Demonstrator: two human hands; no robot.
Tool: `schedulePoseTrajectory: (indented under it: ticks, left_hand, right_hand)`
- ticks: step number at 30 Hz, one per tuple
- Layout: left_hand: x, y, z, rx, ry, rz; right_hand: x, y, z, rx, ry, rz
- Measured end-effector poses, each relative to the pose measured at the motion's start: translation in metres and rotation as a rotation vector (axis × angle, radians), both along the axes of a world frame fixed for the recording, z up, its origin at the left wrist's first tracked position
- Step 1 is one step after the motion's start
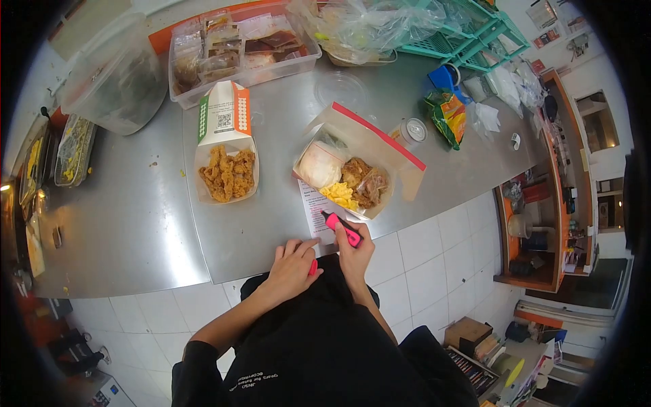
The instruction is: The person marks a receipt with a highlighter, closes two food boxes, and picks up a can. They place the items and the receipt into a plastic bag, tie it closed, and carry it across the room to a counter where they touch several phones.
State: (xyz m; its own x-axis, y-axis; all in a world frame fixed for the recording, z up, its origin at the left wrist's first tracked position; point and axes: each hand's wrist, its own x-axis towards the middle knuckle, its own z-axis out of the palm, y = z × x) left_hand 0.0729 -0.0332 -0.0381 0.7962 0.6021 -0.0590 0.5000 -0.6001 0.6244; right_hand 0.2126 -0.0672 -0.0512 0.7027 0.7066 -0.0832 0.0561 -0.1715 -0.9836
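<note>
My right hand (354,256) grips a pink and black highlighter (343,229), its tip over a printed paper slip (319,216) at the table's front edge. Closed around a small pink cap (312,268), my left hand (291,268) rests at that edge, one finger touching the slip's lower part. An open food box (400,178) stands partly on the slip, holding a white wrapped item (320,165), yellow egg-like pieces (340,195) and browned meat (365,182). To its left, an open carton (224,113) holds fried pieces (227,173).
A can (411,131) and a green packet (446,118) stand right of the box. Behind are a tub of sachets (239,52), a clear bin (115,74) and teal crates (468,41). A tray (74,150) lies at the left.
</note>
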Motion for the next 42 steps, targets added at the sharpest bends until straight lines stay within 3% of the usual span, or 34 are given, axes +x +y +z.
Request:
schedulePoseTrajectory:
  ticks: [4, 8, 21, 24, 25, 28, 30, 33, 37, 39, 42]
  left_hand:
    - [-0.003, 0.011, 0.009, -0.075, -0.174, 0.166]
    - [-0.006, 0.013, 0.011, -0.231, -0.155, 0.205]
    - [0.006, 0.012, 0.04, -0.232, -0.135, 0.094]
    - [0.017, 0.013, 0.036, -0.23, -0.321, 0.005]
    - [0.02, 0.018, 0.04, -0.258, -0.317, -0.006]
    - [0.028, 0.054, 0.064, -0.336, -0.314, 0.049]
    - [0.025, 0.093, 0.071, -0.25, -0.354, 0.2]
    - [0.034, 0.141, 0.063, 0.117, -0.543, 0.461]
    - [0.048, 0.174, 0.033, 0.022, -0.488, 0.351]
    - [0.051, 0.173, 0.04, -0.058, -0.388, 0.218]
    - [0.059, 0.173, 0.063, -0.094, -0.023, 0.237]
  right_hand:
    - [-0.004, -0.025, 0.041, 0.035, 0.25, 0.136]
    - [-0.009, -0.037, 0.051, -0.058, -0.041, 0.312]
    - [-0.031, -0.036, 0.042, 0.122, 0.307, 0.235]
    - [-0.006, -0.039, 0.041, 0.029, 0.367, 0.216]
    - [0.009, -0.045, 0.043, 0.013, 0.317, 0.239]
    - [0.061, -0.065, 0.04, 0.095, 0.051, -0.04]
    - [0.102, -0.068, 0.028, 0.062, -0.577, -0.131]
    - [0.151, -0.045, 0.003, -0.163, -0.785, 0.041]
    - [0.156, -0.02, 0.022, -0.376, -1.23, 0.268]
    - [0.147, -0.014, 0.05, -0.274, -1.126, 0.2]
    - [0.125, 0.007, 0.057, -0.153, -0.517, 0.224]
